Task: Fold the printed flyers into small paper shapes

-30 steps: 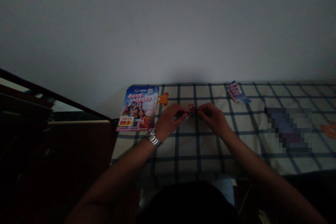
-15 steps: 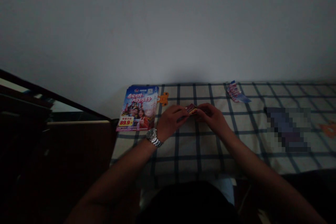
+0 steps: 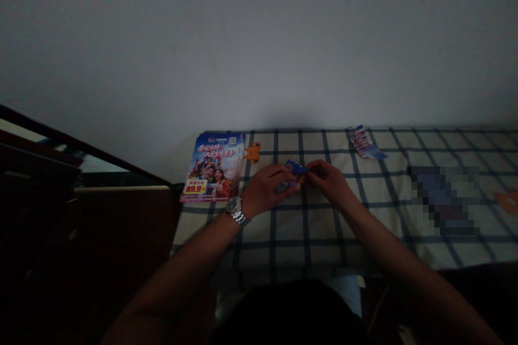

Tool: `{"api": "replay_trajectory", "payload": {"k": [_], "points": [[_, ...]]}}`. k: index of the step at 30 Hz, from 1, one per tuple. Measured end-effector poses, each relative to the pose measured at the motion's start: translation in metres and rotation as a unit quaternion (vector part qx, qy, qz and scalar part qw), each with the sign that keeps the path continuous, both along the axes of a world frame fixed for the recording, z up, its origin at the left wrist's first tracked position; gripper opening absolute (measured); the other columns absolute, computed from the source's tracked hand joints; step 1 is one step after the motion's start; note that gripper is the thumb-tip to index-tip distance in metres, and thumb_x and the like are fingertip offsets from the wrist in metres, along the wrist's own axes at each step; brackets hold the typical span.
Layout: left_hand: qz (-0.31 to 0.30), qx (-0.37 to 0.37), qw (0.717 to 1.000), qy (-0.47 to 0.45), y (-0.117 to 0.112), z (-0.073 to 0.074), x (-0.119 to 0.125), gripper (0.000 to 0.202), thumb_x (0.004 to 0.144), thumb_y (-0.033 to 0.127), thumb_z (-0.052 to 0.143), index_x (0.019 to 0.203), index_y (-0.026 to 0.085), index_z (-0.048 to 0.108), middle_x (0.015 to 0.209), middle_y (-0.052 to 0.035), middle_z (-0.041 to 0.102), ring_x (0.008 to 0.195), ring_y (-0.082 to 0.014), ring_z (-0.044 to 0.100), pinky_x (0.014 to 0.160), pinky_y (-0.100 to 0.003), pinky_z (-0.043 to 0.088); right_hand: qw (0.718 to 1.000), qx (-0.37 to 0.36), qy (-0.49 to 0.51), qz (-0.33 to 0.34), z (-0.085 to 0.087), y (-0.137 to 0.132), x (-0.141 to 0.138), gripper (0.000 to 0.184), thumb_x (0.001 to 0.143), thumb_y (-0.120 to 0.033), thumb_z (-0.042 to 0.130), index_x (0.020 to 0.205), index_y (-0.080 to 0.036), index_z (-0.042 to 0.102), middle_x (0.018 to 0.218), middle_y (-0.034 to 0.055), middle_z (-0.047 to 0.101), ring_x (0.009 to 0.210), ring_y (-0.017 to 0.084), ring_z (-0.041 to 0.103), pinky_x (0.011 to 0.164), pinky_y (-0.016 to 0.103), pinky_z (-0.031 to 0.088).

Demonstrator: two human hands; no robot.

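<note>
Both hands hold a small folded flyer [image 3: 297,167] over the middle of the checked cloth; a blue face of it shows between the fingers. My left hand [image 3: 269,187], with a metal watch at the wrist, grips its left side. The fingertips of my right hand [image 3: 326,179] pinch its right side. To the left lies a stack of printed flyers [image 3: 212,167] with a blue top and a yellow price patch. Farther back on the right is a small fanned pile of folded flyers [image 3: 364,143].
A checked cloth [image 3: 263,250] covers the table, which meets a pale wall [image 3: 283,43] at the back. A blurred-out dark flat object [image 3: 441,199] lies on the right. A dark wooden panel [image 3: 121,237] and a slanting dark bar [image 3: 81,143] are at the left.
The held flyer has turned or been refolded, so a blue face shows where a darker one did. My left fingers have spread slightly around it. The stack and pile stay put.
</note>
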State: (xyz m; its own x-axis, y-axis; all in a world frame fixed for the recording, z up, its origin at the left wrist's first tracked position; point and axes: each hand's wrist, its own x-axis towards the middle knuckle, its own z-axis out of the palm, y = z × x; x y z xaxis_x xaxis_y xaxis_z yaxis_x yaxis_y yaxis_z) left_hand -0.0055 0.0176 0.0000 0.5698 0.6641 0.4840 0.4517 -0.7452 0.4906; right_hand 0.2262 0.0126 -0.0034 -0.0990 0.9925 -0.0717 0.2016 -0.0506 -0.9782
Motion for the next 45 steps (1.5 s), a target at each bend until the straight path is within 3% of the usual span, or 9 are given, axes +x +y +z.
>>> {"api": "replay_trajectory", "payload": {"k": [4,9,13,28,36,45], "points": [[0.05,-0.017,0.999,-0.01,0.002,0.003,-0.003,0.02,0.097,0.033,0.062,0.114,0.023,0.066,0.121,-0.0069,0.065,0.114,-0.0218,0.061,0.1,-0.04,0.051,0.998,0.009,-0.047,0.037,-0.002,0.002,0.006,0.017,0.083,-0.03,0.068,0.097,-0.021,0.065,0.087,0.0021,0.073,0.079,0.019,0.073,0.075,0.035,0.061],[0.017,-0.044,0.999,0.019,0.005,0.0,-0.005,0.034,0.095,0.031,0.064,0.128,0.024,0.06,0.131,-0.0073,0.061,0.121,-0.0238,0.058,0.105,-0.043,0.049,0.987,0.038,-0.114,0.102,-0.004,0.003,0.009,0.015,0.086,-0.029,0.065,0.099,-0.021,0.067,0.089,0.0019,0.074,0.081,0.019,0.071,0.077,0.033,0.057],[0.008,-0.051,0.998,0.047,0.006,-0.006,-0.004,0.037,0.093,0.032,0.067,0.129,0.025,0.06,0.126,-0.0069,0.063,0.115,-0.0245,0.06,0.101,-0.043,0.051,0.982,0.044,-0.135,0.123,-0.002,0.004,0.008,0.014,0.086,-0.028,0.064,0.098,-0.021,0.067,0.087,0.0012,0.074,0.08,0.018,0.07,0.075,0.031,0.055],[0.068,-0.086,0.991,0.08,0.005,-0.006,-0.002,0.027,0.09,0.031,0.072,0.113,0.021,0.064,0.111,-0.0053,0.062,0.105,-0.0234,0.06,0.091,-0.038,0.051,0.98,0.089,-0.166,0.058,-0.001,-0.002,0.0,0.023,0.089,-0.032,0.065,0.11,-0.022,0.067,0.102,0.0064,0.073,0.085,0.019,0.073,0.077,0.034,0.061],[0.097,-0.076,0.989,0.086,0.003,-0.007,0.002,0.025,0.09,0.03,0.072,0.112,0.021,0.064,0.109,-0.005,0.061,0.103,-0.0231,0.059,0.091,-0.037,0.051,0.956,0.17,-0.219,0.091,-0.004,-0.011,-0.007,0.026,0.093,-0.032,0.066,0.117,-0.024,0.068,0.102,0.0073,0.069,0.09,0.022,0.069,0.081,0.037,0.059],[0.105,-0.07,0.988,0.087,0.001,-0.006,0.003,0.023,0.091,0.031,0.072,0.11,0.021,0.066,0.107,-0.0047,0.062,0.101,-0.0232,0.059,0.09,-0.038,0.051,0.943,0.21,-0.252,0.062,-0.017,-0.013,-0.015,0.028,0.093,-0.032,0.066,0.119,-0.024,0.067,0.109,0.0089,0.065,0.094,0.023,0.067,0.084,0.038,0.058]]}}
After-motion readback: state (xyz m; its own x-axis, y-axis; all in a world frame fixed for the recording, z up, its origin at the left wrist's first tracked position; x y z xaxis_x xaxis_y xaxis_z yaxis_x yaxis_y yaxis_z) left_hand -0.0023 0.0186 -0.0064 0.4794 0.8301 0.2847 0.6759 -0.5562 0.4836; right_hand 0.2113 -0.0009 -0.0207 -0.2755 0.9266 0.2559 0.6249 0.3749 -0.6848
